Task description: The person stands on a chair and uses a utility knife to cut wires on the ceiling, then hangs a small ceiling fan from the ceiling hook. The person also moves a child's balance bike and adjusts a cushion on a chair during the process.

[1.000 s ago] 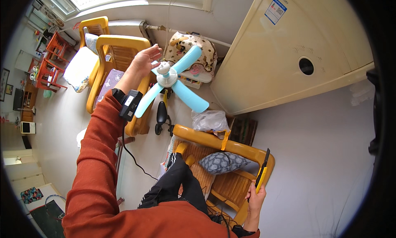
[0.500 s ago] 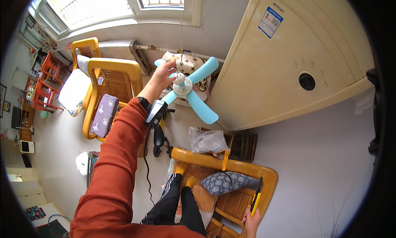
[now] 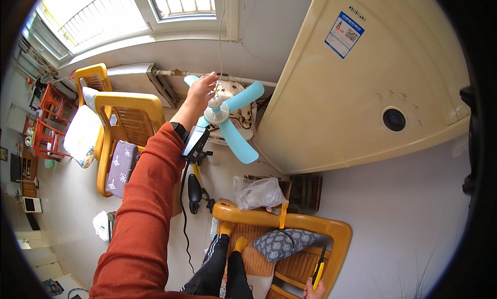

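Observation:
A small ceiling fan with light blue blades and a white hub hangs from a thin cord. My left hand is stretched out to it, fingers drawn together around the cord just above the fan's top; the exact grip is partly hidden. A boxy black device with a cable is strapped to my left wrist. Down at the lower right, my right hand grips a yellow-and-black utility knife, its narrow end pointing up beside a grey patterned pillow.
My yellow-socked feet stand on the padded mat of a wooden bench. Beyond its rail are a clear plastic bag and a black exercise-bike seat. A tall cream cabinet rises at right; wooden chairs stand at left.
My left hand has moved slightly closer to the cord above the fan, and its fingers have drawn together. The right hand has lowered a little with the utility knife. The view has shifted.

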The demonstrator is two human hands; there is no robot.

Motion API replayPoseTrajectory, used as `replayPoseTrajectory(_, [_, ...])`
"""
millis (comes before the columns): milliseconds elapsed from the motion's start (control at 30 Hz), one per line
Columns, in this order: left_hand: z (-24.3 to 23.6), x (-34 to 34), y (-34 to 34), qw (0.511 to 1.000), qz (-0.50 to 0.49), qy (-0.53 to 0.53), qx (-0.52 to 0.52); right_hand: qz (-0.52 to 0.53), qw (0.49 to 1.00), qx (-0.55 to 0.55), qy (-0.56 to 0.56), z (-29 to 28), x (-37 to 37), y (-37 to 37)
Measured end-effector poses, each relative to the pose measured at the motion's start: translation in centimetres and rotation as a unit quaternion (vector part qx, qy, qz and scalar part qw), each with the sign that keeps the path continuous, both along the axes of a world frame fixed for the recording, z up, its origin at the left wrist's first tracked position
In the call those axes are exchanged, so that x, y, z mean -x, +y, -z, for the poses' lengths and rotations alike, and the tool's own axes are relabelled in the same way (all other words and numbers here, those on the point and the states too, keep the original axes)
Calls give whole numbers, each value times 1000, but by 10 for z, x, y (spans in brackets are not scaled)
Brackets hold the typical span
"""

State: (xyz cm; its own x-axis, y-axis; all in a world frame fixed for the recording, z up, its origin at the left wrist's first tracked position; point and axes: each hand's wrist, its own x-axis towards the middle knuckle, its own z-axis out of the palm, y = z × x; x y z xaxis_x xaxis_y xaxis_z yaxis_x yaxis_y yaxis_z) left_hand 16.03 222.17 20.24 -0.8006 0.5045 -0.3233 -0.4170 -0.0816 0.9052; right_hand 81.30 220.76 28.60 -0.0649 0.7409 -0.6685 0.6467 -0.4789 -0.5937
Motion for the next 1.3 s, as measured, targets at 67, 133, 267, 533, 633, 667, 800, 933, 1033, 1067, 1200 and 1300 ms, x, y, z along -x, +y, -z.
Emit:
replayPoseTrajectory(67, [1,5,4,1000,1,10,-7,14,1000,6,14,12,-5,0])
replayPoseTrajectory(133, [1,10,10,999,-10,4,-31,4,1000,11,2,20,-8,2])
replayPoseTrajectory(267, [3,21,26,998,-26,13,-54,4,1000,8,-9,29,-5,2])
replayPoseTrajectory(533, [22,17,39,998,9,12,-62,-52,997,-5,-59,30,-2,0])
replayPoseTrajectory(633, [26,9,34,998,29,17,-44,-51,997,1,-59,32,-2,0])
replayPoseTrajectory(667, [27,7,32,999,30,14,-40,-52,997,3,-58,33,-2,0])
replayPoseTrajectory(800, [29,0,28,998,49,20,-24,-62,996,-1,-60,37,-1,0])
replayPoseTrajectory(933, [29,-3,22,997,71,27,-18,-70,995,13,-72,38,3,0])
replayPoseTrajectory(1033, [28,-2,19,997,73,7,-30,-55,997,27,-55,39,8,0])
replayPoseTrajectory(1067, [28,0,18,997,67,-2,-30,-47,997,30,-44,40,10,1])
replayPoseTrajectory(1200, [32,10,17,996,34,-54,-60,-30,998,43,-19,42,15,1])
replayPoseTrajectory(1300, [38,20,17,992,14,-87,-91,-18,999,45,-18,43,17,0])
